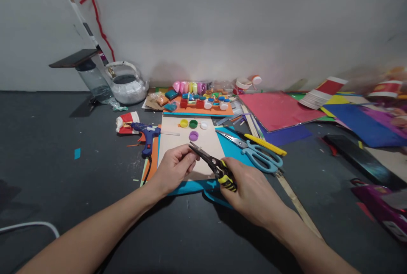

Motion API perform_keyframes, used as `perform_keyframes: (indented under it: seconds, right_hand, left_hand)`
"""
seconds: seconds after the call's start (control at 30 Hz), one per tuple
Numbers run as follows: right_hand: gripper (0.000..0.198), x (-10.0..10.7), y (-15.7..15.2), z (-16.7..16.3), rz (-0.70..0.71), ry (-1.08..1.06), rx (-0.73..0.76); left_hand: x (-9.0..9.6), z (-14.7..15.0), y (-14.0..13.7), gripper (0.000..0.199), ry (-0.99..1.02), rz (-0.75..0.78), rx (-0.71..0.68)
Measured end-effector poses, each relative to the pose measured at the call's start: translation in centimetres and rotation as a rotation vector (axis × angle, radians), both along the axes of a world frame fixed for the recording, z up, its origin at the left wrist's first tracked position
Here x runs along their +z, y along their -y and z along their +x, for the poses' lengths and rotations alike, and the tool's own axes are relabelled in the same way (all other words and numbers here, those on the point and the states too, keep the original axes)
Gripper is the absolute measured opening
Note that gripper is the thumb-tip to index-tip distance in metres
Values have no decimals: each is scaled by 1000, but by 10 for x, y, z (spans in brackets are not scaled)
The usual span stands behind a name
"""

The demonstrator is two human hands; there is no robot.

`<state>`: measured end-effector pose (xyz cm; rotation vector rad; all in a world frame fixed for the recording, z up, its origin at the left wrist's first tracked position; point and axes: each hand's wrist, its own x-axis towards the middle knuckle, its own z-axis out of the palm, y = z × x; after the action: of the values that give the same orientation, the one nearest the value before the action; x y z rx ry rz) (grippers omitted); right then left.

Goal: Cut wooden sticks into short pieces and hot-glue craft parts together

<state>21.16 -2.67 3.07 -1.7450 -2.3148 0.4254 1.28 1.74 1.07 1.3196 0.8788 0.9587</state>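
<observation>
My right hand (249, 189) is wrapped round the yellow-and-black handles of a pair of long-nose pliers (208, 160). Their tips reach the closed fingers of my left hand (178, 166), which pinch something small that I cannot make out. Both hands are above a cream sheet of paper (171, 138) lying on blue sheets. Beyond the fingers, bottle caps lie on the sheet: a purple cap (193, 136), a green cap (193, 124), a yellow cap (183, 123) and a white cap (204, 125).
Left of the paper lies a blue glue gun (148, 135). On the right are blue-handled scissors (259, 155) and a yellow cutter (265, 144). Paint pots (208, 103) stand behind. A kettle (129, 89) is at back left; coloured sheets (280, 109) and paper cups (324, 92) at right.
</observation>
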Motion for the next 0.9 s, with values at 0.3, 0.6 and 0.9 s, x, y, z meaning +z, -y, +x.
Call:
perform_keyframes:
  seconds: [0.3,0.6,0.9]
  right_hand:
    - [34,1,-4,4,-20,-93,18]
    - [34,3,-7,12,6,-171,-16]
    - [38,-7,-16,17,98,397,-188]
  left_hand:
    - [-3,-2,-2,22,-15,33,-25]
    - [3,-3,-4,26,17,-57,-71]
    - [5,-3,2,23,-171,140,-26]
